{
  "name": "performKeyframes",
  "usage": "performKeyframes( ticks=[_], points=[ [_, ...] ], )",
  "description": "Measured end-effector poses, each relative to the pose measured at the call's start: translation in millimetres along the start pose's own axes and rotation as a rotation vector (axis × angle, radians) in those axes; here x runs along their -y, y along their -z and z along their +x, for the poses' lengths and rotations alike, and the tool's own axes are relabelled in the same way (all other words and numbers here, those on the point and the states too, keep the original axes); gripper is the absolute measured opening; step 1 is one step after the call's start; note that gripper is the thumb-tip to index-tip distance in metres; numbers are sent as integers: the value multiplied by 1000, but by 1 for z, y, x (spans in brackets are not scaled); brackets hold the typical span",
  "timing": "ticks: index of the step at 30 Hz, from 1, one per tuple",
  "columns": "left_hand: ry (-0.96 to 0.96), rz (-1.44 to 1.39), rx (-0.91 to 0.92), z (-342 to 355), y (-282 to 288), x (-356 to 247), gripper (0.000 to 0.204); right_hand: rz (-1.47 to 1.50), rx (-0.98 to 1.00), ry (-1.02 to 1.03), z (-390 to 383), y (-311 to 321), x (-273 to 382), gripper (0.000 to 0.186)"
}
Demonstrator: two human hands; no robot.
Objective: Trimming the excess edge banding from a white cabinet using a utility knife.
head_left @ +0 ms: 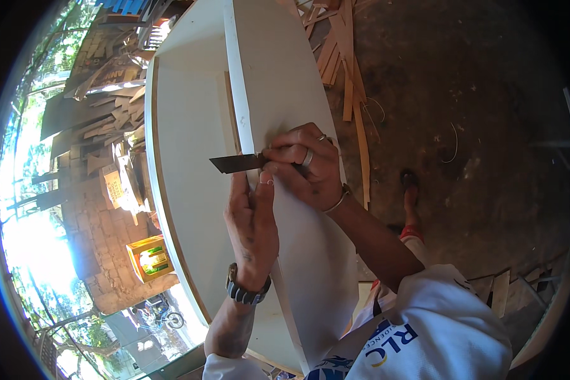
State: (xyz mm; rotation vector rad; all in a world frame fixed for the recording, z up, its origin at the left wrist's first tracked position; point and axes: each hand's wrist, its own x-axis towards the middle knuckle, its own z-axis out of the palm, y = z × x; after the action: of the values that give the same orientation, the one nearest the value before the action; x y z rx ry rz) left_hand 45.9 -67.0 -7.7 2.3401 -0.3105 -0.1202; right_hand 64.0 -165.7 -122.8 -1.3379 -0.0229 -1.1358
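A person is looking down at a white-painted wooden cabinet (196,145) lying on its side. Their right hand (307,166) is gripping a flat dark metal blade (237,163), fingers closed around its near end, laying it across the cabinet's raised white panel edge (240,95). The left hand (253,218) is resting flat beside it, fingers narrow, steadying the edge (a watch is on that wrist). The blade is likely stiff, thin and sharp-edged, best held by its blunt end.

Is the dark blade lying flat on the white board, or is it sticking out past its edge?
Sticking out. The right hand grips the blade crosswise; its dark tip projects left past the white board edge, beside the left hand.
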Motion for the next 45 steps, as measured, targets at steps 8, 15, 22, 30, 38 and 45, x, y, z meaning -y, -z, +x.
performKeyframes(
  ticks=[8, 15, 22, 30, 38, 45],
  points=[
    [-7, -13, -22, 1, -2, -4, 20, -22, -15, 3, 6, -2, -1, 16],
    [210, -447, -244, -1, -34, 12, 27, -18, 20, -93, -16, 0, -12, 20],
    [-114, -419, -160, -10, -37, -27, 24, 53, 156, -145, -14, 31, -26, 16],
    [-66, -355, -149, -4, -29, -21, 21, 0, 195, -136, -6, 38, -39, 12],
    [-47, -170, 2, -7, -22, -7, 32, -32, 88, -20, 1, 23, -24, 11],
    [48, -38, 15, 0, -16, -15, 45, -44, -15, -32, 22, 8, -13, 13]
  ],
)
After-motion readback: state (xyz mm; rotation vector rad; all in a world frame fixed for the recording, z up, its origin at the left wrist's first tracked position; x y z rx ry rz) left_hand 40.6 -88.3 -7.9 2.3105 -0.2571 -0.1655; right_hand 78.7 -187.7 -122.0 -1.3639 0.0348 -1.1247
